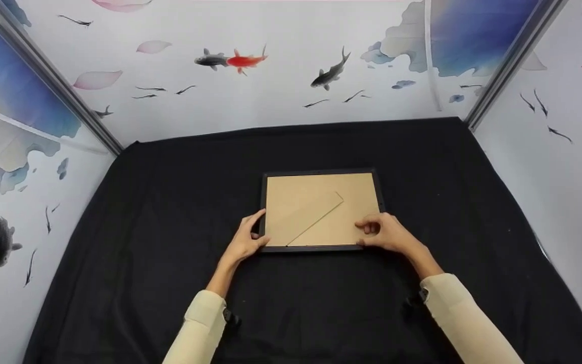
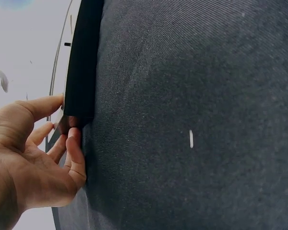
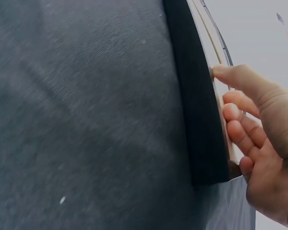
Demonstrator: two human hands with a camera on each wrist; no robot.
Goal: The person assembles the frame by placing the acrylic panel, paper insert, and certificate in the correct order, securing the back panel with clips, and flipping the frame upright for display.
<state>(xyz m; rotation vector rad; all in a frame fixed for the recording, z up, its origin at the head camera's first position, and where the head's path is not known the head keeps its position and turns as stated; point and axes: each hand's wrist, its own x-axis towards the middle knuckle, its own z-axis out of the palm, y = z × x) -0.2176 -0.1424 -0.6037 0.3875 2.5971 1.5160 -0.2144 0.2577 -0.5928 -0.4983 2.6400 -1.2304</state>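
A black picture frame [image 1: 321,248] lies on the black cloth, its tan backing board [image 1: 291,202] facing up. A flat stand flap [image 1: 316,205] crosses the board diagonally. My left hand [image 1: 243,242] holds the frame's near left corner, thumb on top by the near edge, fingers along the left side. In the left wrist view, that hand [image 2: 43,153] wraps the end of the black edge. Over the near right corner, my right hand [image 1: 387,232] touches the near edge with its thumb, its other fingers loosely bent above the board. The right wrist view shows the right thumb [image 3: 245,79] at the inner rim.
Black cloth [image 1: 170,202] covers the table and surrounds the frame. White panels [image 1: 281,101] printed with fish and petals stand at the back and both sides, joined by metal posts [image 1: 513,65]. Small pale specks lie on the cloth.
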